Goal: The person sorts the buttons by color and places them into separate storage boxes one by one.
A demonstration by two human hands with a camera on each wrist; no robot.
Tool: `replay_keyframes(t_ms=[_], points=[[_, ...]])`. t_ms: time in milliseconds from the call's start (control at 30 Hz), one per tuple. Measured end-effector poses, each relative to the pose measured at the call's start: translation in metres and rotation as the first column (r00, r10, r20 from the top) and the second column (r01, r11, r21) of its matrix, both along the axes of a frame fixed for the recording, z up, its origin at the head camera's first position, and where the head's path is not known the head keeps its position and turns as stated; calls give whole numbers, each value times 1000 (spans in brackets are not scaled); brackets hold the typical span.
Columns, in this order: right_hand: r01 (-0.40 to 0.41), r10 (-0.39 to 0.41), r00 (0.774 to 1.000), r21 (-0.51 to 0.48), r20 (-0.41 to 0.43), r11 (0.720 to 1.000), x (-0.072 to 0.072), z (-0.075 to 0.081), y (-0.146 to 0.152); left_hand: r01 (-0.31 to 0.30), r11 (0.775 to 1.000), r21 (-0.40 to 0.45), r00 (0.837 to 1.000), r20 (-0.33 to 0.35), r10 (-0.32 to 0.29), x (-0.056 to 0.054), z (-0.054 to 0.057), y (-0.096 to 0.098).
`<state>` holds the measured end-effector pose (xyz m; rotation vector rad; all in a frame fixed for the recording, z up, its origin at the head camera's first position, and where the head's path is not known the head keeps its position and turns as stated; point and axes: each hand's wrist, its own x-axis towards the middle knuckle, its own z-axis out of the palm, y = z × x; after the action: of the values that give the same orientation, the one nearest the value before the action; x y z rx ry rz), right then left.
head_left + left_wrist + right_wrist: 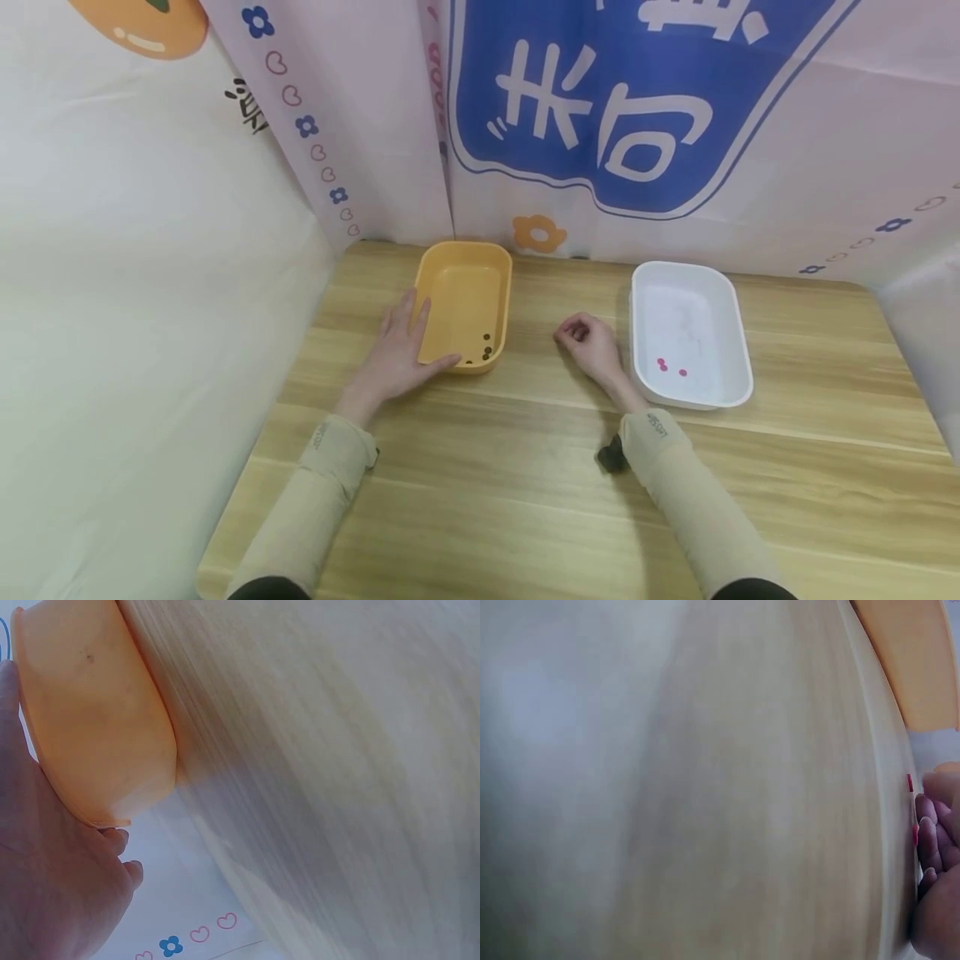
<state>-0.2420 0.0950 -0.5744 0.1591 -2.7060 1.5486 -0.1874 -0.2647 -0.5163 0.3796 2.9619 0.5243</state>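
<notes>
My left hand (393, 354) rests against the yellow tray (508, 287) with fingers spread along its left side and thumb over the near rim. In the left wrist view this hand (52, 862) lies along the tray's rim (112, 823). Between the two trays my right hand (592, 346) is low over the table, fingers curled and tips together. The right wrist view shows small red pieces (915, 835) right at this hand's fingertips (928, 832), partly covered by them. Several small dark pieces (487, 352) lie in the yellow tray's near right corner.
Right of my right hand stands a white tray (690, 333) with several small red discs (682, 372) at its near end. The wooden table (487, 483) meets printed cloth (390, 125) at the back and left. A dark object (611, 456) shows by my right cuff.
</notes>
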Motion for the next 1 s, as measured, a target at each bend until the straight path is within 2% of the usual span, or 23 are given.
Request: replay_keyframes(t_ms=[133,267,467,600,833,1000], points=[[30,-30,1000,-91,3,995,0,-1,1,-8,1000,3,1000,6,8,-1,0,0],[37,-36,999,-123,13,992,1,0,1,-15,1000,1,1000,11,15,-1,-1,1],[60,-59,998,-124,16,990,2,0,-1,-10,1000,-5,1000,2,10,-1,-2,1],[105,-108,994,-129,-24,986,3,-1,-4,-6,1000,-8,1000,3,6,-1,-1,1],[206,-216,970,-87,-112,975,4,-3,-7,2,1000,-2,1000,16,-2,-2,1,2],[213,-219,968,-59,-119,975,4,-4,-7,8,1000,-17,1000,13,-8,-3,1,2]])
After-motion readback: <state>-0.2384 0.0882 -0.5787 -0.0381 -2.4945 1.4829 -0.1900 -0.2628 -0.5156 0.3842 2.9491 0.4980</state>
